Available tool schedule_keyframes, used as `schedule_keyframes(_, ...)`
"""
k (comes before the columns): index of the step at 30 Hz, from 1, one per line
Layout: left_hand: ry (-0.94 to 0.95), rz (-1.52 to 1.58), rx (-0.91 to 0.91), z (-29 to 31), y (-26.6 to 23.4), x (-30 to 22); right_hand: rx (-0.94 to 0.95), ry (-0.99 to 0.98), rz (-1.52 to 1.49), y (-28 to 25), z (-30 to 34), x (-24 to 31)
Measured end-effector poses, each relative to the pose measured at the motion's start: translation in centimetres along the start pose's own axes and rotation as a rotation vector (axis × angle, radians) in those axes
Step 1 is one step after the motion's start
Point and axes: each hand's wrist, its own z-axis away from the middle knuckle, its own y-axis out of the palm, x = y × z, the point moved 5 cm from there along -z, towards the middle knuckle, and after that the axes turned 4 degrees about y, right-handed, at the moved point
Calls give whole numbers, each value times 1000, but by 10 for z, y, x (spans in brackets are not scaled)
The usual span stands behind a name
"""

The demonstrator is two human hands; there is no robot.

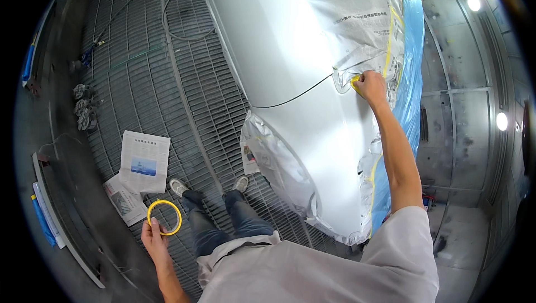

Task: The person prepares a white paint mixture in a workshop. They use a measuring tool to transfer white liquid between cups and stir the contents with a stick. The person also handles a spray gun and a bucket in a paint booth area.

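Low on the left, my left hand grips a roll of yellow masking tape by its rim, away from the car. My right arm reaches out over the silver-white car body. At the edge of the newspaper masking, the fingers of my right hand are pinched on a small piece of yellow tape. Part of that piece is hidden by the fingers. Blue plastic film runs along the far side of the newspaper. More masking sheet covers the wheel area nearer to me.
Underfoot is a metal grating floor. Newspaper sheets lie on it beside my shoes. A thin hose loops across the grating at the far left. Along the left wall stand a ledge and crumpled balls. Lit wall panels rise on the right.
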Motion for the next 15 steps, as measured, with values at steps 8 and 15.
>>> schedule_keyframes(8, 52, 6, 115, -3, 19, -3, 15, 15, -7, -9, -5, 7)
schedule_keyframes(15, 53, 6, 106, -5, 15, 16, -32, 62, 24, 0, -4, -3)
